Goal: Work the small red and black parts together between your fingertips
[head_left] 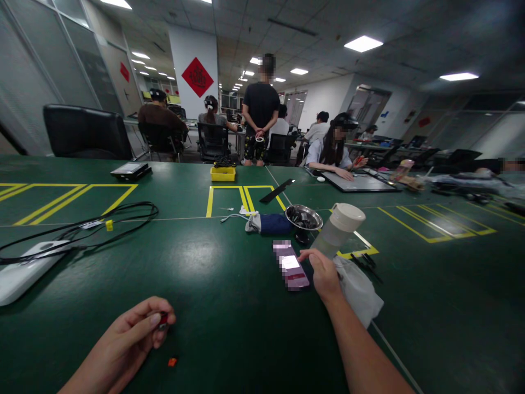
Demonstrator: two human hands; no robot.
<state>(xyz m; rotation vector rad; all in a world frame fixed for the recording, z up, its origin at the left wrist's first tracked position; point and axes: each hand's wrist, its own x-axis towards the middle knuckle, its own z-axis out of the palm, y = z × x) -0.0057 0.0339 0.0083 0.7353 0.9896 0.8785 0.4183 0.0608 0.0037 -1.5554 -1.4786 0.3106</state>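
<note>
My left hand (pixel 137 336) pinches a small red and dark piece (pixel 163 319) between thumb and fingers, low over the green table (pixel 221 312). Just below it on the tabletop lies a tiny orange piece (pixel 173 361). My right hand (pixel 324 273) is beside a phone (pixel 291 268) with a lit screen; its index finger stretches out by the phone's right edge, and the other fingers are partly hidden. Behind that hand stands a translucent bottle with a cream lid (pixel 346 218). A crumpled white plastic bag (pixel 361 290) lies against the wrist's right side.
A metal bowl (pixel 304 216) of dark bits stands beyond the phone, next to a blue and grey pouch (pixel 268 224). Black cable (pixel 123 210) and a white device (pixel 33 271) lie left. A yellow bin (pixel 222 174) sits farther back. A person (pixel 334 148) sits across the table.
</note>
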